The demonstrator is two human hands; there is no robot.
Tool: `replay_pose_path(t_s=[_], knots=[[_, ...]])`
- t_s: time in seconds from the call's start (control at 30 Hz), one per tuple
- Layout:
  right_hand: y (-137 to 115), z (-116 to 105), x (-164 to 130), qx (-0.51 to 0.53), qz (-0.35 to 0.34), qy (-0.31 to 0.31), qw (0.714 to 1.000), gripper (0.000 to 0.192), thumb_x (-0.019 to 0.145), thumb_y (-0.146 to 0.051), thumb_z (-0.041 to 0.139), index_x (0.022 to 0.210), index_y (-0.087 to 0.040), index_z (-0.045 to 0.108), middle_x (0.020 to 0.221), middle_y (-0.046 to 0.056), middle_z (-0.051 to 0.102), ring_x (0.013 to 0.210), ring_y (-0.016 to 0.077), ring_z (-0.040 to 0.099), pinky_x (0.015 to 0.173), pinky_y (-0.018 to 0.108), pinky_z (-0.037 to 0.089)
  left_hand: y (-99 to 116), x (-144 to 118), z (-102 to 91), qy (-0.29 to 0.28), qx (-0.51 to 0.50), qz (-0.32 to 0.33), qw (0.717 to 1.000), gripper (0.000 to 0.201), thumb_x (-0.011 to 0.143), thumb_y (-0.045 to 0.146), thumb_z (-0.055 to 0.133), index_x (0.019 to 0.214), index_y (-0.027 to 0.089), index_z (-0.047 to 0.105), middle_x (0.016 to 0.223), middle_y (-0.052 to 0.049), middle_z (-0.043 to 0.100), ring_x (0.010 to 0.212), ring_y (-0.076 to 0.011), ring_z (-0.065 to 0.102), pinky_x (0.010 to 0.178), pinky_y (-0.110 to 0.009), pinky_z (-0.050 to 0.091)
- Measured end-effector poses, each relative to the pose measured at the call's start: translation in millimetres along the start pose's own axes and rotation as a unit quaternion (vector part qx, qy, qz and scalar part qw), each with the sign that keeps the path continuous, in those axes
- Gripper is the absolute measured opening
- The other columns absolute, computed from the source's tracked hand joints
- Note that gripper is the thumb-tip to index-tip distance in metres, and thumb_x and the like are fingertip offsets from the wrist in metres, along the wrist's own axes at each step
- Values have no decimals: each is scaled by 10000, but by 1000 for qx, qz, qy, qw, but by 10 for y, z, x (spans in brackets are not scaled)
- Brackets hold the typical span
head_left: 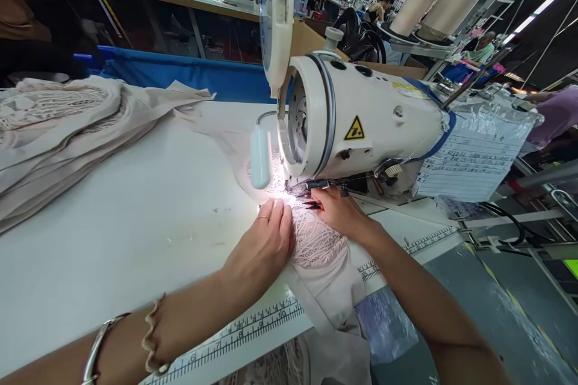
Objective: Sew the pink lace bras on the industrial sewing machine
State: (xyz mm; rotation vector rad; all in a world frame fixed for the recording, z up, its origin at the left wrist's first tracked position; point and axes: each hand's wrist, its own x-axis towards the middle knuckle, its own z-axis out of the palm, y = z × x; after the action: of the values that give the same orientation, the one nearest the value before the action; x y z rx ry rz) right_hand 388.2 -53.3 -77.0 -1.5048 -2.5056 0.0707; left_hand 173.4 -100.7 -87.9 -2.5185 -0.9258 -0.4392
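**Tight quarters, all crowded in!**

White table [158, 210] spreading left, sewing machine [374, 111] looming right! Far left, a fabric pile [67, 132]; right, a handwritten sheet [469, 159]. Pale lace cloth [316, 240] lies under the machine's head, spilling over the near edge. Left hand [262, 246] presses it, fingers straight and together; right hand [338, 213] sits opposite, fingertips partly hidden. Lamp [259, 159] blocks some far cloth. Tiny snips [312, 205], gripped in those right fingers!

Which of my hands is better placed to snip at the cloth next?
Probably your right hand: it holds the scissors, blades close to the cloth. Your left hand has no tool showing, and its fingers rest on the cloth.
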Motion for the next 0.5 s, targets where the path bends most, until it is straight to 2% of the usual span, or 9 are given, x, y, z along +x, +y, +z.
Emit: replay_pose_path(t_s=[0.13, 0.2, 0.37, 0.5], knots=[[20, -26, -28, 48, -111, 11, 993, 380, 854, -48, 523, 1159, -233, 655, 972, 39, 683, 859, 175, 607, 726, 250, 457, -36, -12, 37, 42, 4, 7, 999, 436, 1004, 122, 269, 1220, -107, 570, 1165, -273, 675, 1113, -367, 627, 999, -476, 472], [37, -12, -43, 49, -145, 15, 988, 424, 867, -22, 484, 1183, -245, 658, 965, 35, 662, 859, 163, 596, 720, 237, 454, -54, -10, 36, 49, 2, 11, 999, 454, 1011, 130, 249, 1215, -115, 571, 1149, -276, 682, 1097, -364, 636, 983, -471, 482], [38, 20, -47, 29, -141, 13, 989, 447, 862, -9, 482, 1198, -242, 663, 945, 33, 635, 807, 155, 566, 678, 236, 440, -126, 0, 48, 32, -25, 20, 999, 463, 1016, 141, 239, 1224, -115, 564, 1159, -285, 673, 1102, -361, 630, 977, -484, 494], [11, 3, -39, 18, -143, 13, 989, 479, 836, 12, 458, 1192, -231, 667, 913, 35, 634, 816, 167, 575, 678, 243, 451, -233, -9, 96, 9, -100, 11, 995, 409, 1021, 141, 288, 1268, -42, 558, 1208, -261, 658, 1171, -353, 601, 999, -513, 502]])
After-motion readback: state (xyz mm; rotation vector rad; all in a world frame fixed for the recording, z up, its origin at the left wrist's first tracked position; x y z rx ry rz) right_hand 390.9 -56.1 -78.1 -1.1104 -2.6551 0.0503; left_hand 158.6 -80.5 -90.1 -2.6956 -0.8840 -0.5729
